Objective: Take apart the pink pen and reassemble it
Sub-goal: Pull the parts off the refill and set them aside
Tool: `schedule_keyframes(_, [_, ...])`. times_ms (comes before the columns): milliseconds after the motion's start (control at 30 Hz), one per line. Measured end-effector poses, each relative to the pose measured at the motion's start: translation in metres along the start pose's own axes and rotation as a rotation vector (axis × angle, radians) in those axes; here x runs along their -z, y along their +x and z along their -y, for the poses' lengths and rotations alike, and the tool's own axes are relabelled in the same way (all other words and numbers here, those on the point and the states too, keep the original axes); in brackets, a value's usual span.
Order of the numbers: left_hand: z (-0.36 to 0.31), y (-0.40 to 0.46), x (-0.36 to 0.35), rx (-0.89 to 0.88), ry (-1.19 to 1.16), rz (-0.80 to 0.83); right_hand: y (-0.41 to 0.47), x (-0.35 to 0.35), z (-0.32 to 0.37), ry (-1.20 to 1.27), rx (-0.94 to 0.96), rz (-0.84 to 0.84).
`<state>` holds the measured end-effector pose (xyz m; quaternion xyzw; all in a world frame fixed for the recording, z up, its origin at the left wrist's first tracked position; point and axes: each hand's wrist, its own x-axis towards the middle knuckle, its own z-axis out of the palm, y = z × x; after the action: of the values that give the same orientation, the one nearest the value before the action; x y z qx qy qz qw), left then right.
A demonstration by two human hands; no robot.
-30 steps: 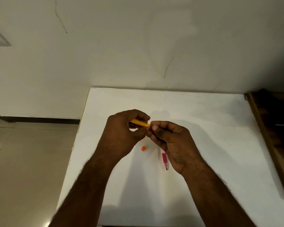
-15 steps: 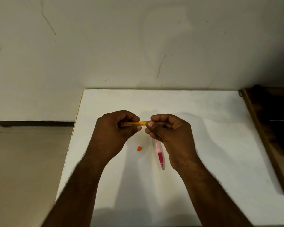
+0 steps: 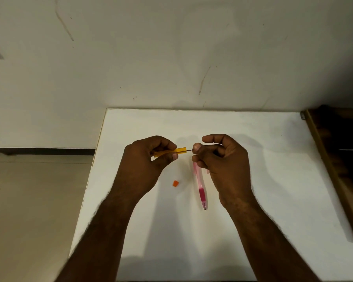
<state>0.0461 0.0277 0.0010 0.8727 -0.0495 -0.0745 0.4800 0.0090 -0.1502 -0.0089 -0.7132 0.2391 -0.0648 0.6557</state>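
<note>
On the white surface [image 3: 253,139] the pink pen [image 3: 200,184] lies whole beside the right hand [image 3: 222,159], untouched. The left hand [image 3: 149,159] grips a yellow barrel [image 3: 179,151]; the right pinches its thin refill [image 3: 190,150], part-drawn. 1 orange cap [image 3: 175,183] lies loose. The pink pen's dismantling and reassembly look all still to do.

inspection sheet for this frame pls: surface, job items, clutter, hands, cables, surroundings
Surface: white table, set against a wall.
Job's things: pink pen lies on the table, tip toward the person, its far end behind the right hand.
Clutter: yellow pen barrel held above the table; thin refill sticks out of its right end; small orange piece on the table.
Hands: left hand grips the barrel; right hand pinches the refill.
Cables: nothing seen.
Surroundings: marked wall; tiled floor left; dark wooden furniture right.
</note>
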Motion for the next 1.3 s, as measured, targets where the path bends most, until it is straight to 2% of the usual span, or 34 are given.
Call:
schedule_keyframes(233, [0.002, 0.001, -0.005, 0.007, 0.005, -0.025, 0.001, 0.003, 0.002, -0.034, 0.059, -0.01])
schedule_keyframes(700, [-0.005, 0.0, -0.013, 0.065, -0.155, 0.0, -0.008, 0.0, 0.01, -0.149, 0.22, -0.074])
schedule_keyframes(1300, [-0.006, 0.0, -0.012, 0.098, -0.289, 0.006, -0.004, 0.003, 0.008, -0.121, 0.3, -0.12])
